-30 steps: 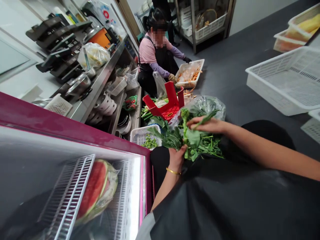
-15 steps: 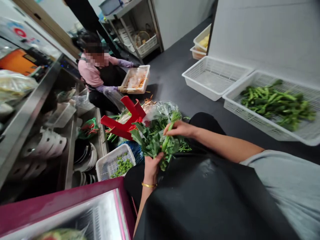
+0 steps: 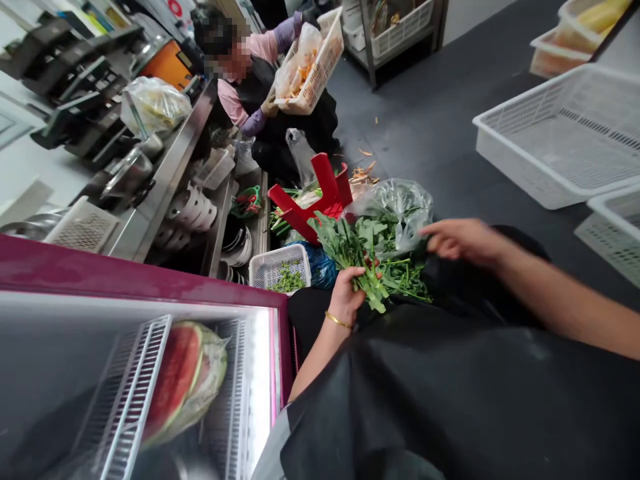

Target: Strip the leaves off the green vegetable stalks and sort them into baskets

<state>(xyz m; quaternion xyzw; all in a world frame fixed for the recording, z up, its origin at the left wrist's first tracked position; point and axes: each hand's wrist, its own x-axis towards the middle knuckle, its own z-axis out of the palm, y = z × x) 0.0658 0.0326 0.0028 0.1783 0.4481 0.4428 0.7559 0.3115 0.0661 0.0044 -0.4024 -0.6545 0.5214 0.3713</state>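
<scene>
My left hand, with a gold bangle on the wrist, grips a bunch of leafy green stalks above my black apron. My right hand hovers to the right of the bunch with fingers loosely apart and nothing in it, next to a clear plastic bag of greens. A small white basket with green trimmings sits on the floor just left of my left hand.
An overturned red stool lies beyond the greens. A crouching person holds up a white basket of orange strips. A maroon display fridge holds cut watermelon. A steel shelf with bowls runs left; large white crates stand right.
My right hand has let go of a green stalk and drawn back to the right. The other person has lifted the basket off the floor. My view swung back left toward the fridge.
</scene>
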